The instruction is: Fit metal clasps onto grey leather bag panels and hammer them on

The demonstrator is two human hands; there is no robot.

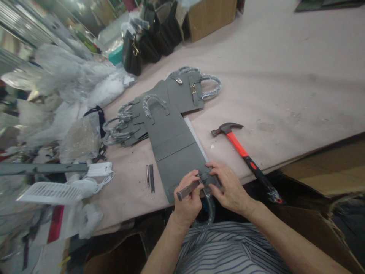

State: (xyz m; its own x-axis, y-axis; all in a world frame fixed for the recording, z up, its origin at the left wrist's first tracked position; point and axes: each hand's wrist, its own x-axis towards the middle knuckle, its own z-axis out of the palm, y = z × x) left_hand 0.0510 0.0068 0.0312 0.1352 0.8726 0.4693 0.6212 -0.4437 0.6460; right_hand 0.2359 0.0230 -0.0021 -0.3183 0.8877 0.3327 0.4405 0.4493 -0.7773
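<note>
A flat grey bag panel (178, 140) lies along the table, its near end at the table's front edge. My left hand (186, 201) is closed around a short metal punch (188, 190), whose tip points at the strap part of the panel. My right hand (229, 188) grips the panel's near right corner, thumb and fingers on either side of a small grey strap (208, 179). A plastic-wrapped handle (210, 213) hangs over the edge below both hands. Right of the panel lies a claw hammer (238, 146) with an orange and black grip.
Two slim metal tools (151, 179) lie left of the panel. More grey bag panels (185, 89) with wrapped handles are stacked behind. Dark finished bags (151, 38) and a cardboard box (211, 19) stand at the back. Plastic wrapping (71, 76) and a white fan-like device (54, 192) crowd the left.
</note>
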